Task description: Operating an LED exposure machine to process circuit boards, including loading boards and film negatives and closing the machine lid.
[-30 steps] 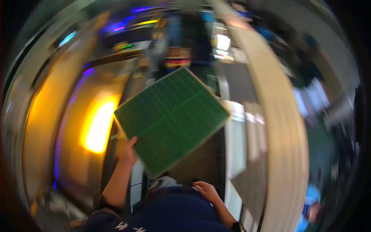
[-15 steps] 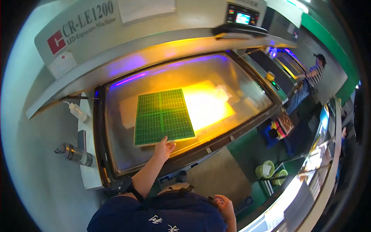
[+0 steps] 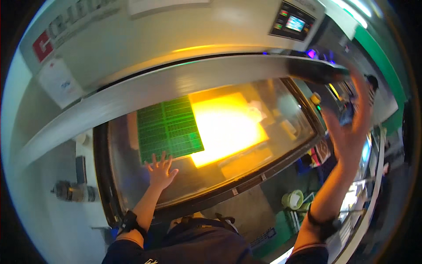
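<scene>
- Biggest thing here, the pale machine housing [image 3: 206,26], fills the far side, with dark lettering [image 3: 81,17] across its left part, too smeared to read with confidence.
- Below it slants the long silver lid [image 3: 189,77], raised above the bed and hiding part of its far side.
- And there's the framed glass bed [image 3: 184,187], stretching left to right under the lid.
- A fierce yellow-white glowing rectangle [image 3: 231,127] blazes in the middle of that bed.
- Just left of the glow, the green panel [image 3: 169,127] lies on the bed's left half, its far edge reaching up to the lid; fine rows of pattern cover it, and its surface bears no writing that can be made out.
- Two hands, well apart! The left hand [image 3: 161,174] spreads its fingers, tips over the panel's near edge, gripping nothing. The right hand [image 3: 351,127] is up high on the right, thumb wide of the fingers, beside the lid's dark handle [image 3: 316,71]; blur means I cannot tell whether they touch.
- Far right, a control panel [image 3: 280,30] shows a lit screen [image 3: 295,23], its text too small to read.
- Far left, a white sheet [image 3: 60,82] carries faint marks, unreadable.
- Just above that sheet, a red square emblem [image 3: 42,46] with a pale sign.
</scene>
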Demonstrator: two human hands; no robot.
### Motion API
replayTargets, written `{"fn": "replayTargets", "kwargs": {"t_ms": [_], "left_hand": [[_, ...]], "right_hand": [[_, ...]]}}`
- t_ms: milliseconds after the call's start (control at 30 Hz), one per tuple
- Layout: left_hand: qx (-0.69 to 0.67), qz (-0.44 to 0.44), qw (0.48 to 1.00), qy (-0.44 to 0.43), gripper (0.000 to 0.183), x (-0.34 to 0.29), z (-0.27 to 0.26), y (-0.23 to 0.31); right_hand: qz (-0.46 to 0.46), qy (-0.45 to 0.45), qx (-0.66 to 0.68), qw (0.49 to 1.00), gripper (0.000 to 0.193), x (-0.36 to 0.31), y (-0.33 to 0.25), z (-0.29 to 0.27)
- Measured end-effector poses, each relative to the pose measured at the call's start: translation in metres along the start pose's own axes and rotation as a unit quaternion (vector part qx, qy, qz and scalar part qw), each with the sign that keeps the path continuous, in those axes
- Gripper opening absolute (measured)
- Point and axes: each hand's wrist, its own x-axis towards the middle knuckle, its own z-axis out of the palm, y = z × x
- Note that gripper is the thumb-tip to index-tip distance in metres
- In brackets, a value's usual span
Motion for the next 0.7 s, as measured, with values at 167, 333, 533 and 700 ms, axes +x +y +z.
{"fn": "replayTargets", "kwargs": {"t_ms": [167, 333, 533, 700], "left_hand": [[-0.025, -0.006, 0.999, -0.019, 0.068, 0.02, -0.033, 0.05], [0.006, -0.029, 0.998, -0.058, 0.078, 0.008, -0.011, 0.057], [-0.147, 0.053, 0.953, 0.258, 0.071, -0.022, -0.004, 0.109], [-0.352, 0.242, 0.859, 0.282, 0.077, -0.104, -0.114, 0.224]], "right_hand": [[0.087, -0.062, -0.083, 0.991, 0.036, 0.048, 0.035, 0.02], [0.019, 0.073, -0.106, 0.992, 0.02, 0.001, 0.035, 0.057], [0.005, 0.051, -0.056, 0.997, 0.022, -0.09, 0.011, 0.029], [0.008, 0.069, 0.045, 0.997, 0.026, -0.154, 0.003, 0.042]]}}
